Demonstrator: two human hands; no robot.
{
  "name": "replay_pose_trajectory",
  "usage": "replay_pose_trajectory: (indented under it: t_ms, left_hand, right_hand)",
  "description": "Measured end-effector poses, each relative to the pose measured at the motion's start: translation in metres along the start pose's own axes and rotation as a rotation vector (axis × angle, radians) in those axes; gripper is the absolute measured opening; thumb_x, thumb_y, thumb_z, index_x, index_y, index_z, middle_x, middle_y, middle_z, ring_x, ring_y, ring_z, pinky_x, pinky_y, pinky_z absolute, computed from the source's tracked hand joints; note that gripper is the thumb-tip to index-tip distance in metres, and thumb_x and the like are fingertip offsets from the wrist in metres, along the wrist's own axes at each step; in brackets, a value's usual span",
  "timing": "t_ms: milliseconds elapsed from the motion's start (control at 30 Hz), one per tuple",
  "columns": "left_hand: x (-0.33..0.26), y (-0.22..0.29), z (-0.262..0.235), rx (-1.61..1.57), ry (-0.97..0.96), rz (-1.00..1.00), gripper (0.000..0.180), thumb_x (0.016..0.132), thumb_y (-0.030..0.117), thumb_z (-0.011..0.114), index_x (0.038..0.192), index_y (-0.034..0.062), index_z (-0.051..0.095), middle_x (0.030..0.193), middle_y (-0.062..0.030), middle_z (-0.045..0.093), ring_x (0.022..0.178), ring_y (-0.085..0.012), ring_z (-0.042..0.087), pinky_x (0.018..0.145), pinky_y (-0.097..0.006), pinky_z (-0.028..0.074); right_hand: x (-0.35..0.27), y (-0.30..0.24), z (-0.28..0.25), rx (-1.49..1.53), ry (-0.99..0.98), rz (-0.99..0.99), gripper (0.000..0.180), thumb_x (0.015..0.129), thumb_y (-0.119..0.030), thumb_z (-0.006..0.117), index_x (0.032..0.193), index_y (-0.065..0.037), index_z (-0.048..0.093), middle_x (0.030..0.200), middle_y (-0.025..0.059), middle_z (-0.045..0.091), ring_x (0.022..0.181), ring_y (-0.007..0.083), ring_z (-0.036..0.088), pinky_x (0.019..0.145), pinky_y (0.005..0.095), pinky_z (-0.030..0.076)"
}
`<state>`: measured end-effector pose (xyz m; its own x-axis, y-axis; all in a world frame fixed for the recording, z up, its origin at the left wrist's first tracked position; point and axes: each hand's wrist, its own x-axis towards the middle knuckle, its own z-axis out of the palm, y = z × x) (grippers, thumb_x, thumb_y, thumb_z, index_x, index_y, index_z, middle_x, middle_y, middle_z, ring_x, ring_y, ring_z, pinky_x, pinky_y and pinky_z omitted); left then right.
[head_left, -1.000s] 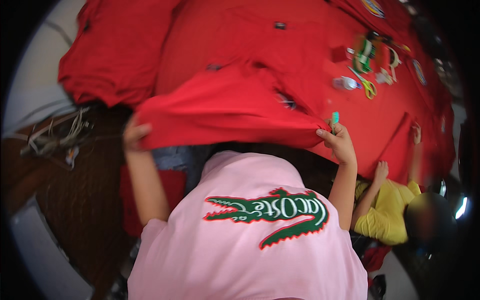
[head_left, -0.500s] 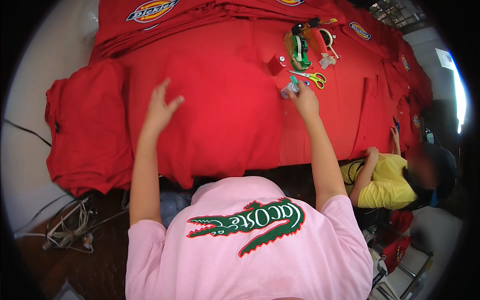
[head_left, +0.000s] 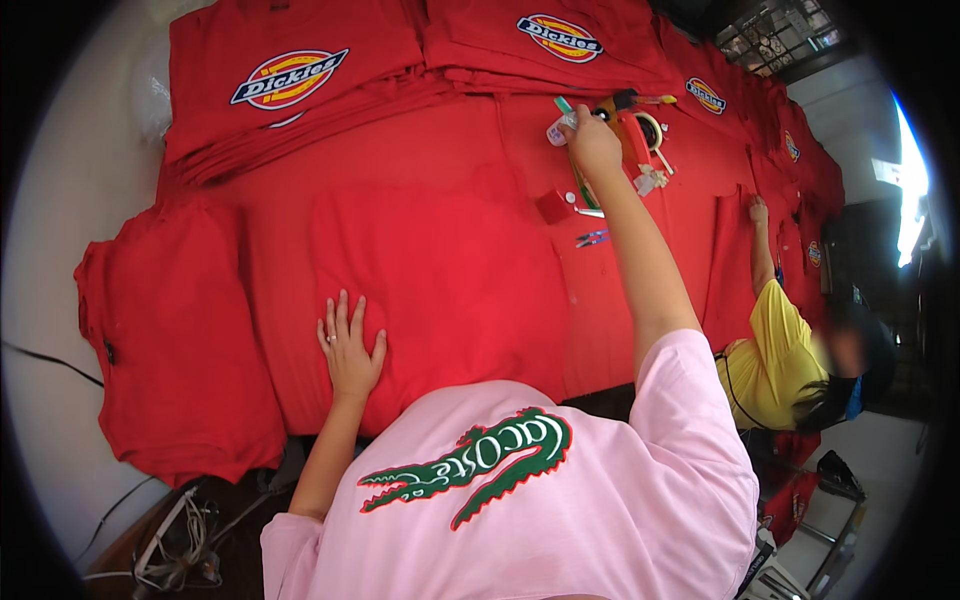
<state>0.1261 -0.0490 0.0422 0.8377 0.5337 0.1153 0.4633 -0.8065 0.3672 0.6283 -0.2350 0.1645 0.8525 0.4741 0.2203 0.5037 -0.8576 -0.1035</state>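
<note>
My left hand [head_left: 352, 350] lies flat, fingers spread, on a red shirt [head_left: 450, 290] laid out on the red-covered table in front of me. With my right arm stretched to the far side, my right hand [head_left: 594, 143] is closed around a small clear bottle [head_left: 556, 130] with a green tip. The bottle is over the table near the tape dispenser, which my hand and forearm mostly cover. Nearer to me are a red box [head_left: 553, 206] and a pair of blue thread snips [head_left: 592, 239]. My forearm hides most of the scissors.
Stacked red printed shirts [head_left: 210, 110] line the far edge. A red garment pile [head_left: 180, 340] lies at the left, cables [head_left: 180, 540] below it. A tape roll [head_left: 650, 130] sits past my right hand. A person in yellow [head_left: 775, 345] works at the right.
My right hand has carried the bottle away from me to the tape dispenser. My left hand has come down nearer to me and now rests flat. The person in yellow has reached forward.
</note>
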Motion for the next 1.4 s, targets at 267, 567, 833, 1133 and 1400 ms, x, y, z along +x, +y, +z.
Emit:
replay_pose_trajectory:
  t_ms: [267,567,833,1133,1400]
  left_hand:
    - [0.000,-0.002,0.001,-0.005,-0.055,-0.025,0.070,0.093,0.036,0.068,0.156,0.0146,0.048,0.170,-0.0126,0.033,0.160,-0.0352,0.022,0.128,-0.057,0.014]
    - [0.001,-0.005,0.003,-0.029,-0.055,-0.025,0.070,0.092,0.032,0.069,0.156,0.0138,0.048,0.171,-0.0129,0.031,0.160,-0.0351,0.021,0.128,-0.057,0.013]
    - [0.006,-0.004,0.000,-0.021,-0.049,-0.009,0.069,0.093,0.035,0.068,0.155,0.0126,0.049,0.170,-0.0141,0.033,0.160,-0.0364,0.022,0.127,-0.058,0.015]
    - [0.003,-0.001,0.000,-0.038,-0.069,-0.038,0.068,0.093,0.034,0.068,0.155,0.0122,0.049,0.170,-0.0140,0.032,0.160,-0.0362,0.021,0.127,-0.058,0.014]
    - [0.007,0.000,0.000,-0.042,-0.073,-0.041,0.068,0.093,0.031,0.069,0.155,0.0125,0.049,0.171,-0.0134,0.031,0.160,-0.0358,0.021,0.128,-0.057,0.013]
  right_hand:
    - [0.030,-0.020,-0.007,-0.094,-0.116,0.135,0.054,0.095,-0.046,0.069,0.124,-0.002,0.058,0.105,0.0252,0.075,0.103,0.0416,0.074,0.085,0.0524,0.059]
    - [-0.087,-0.015,-0.029,-0.160,-0.466,-0.118,0.043,0.082,-0.028,0.082,0.116,-0.007,0.066,0.101,0.0194,0.076,0.096,0.0396,0.074,0.081,0.0510,0.060]
    - [0.006,0.001,-0.003,-0.192,-0.191,-0.025,0.041,0.085,-0.027,0.080,0.116,-0.006,0.064,0.103,0.0208,0.075,0.099,0.0413,0.073,0.081,0.0530,0.059]
    - [0.053,-0.007,-0.063,-0.075,0.329,-0.117,0.050,0.108,-0.046,0.047,0.099,-0.004,0.072,0.099,0.0255,0.072,0.089,0.0457,0.071,0.079,0.0561,0.057]
    - [0.091,0.045,-0.050,-0.114,0.280,0.039,0.061,0.108,-0.058,0.041,0.101,-0.009,0.076,0.087,0.0266,0.073,0.090,0.0467,0.072,0.079,0.0559,0.057]
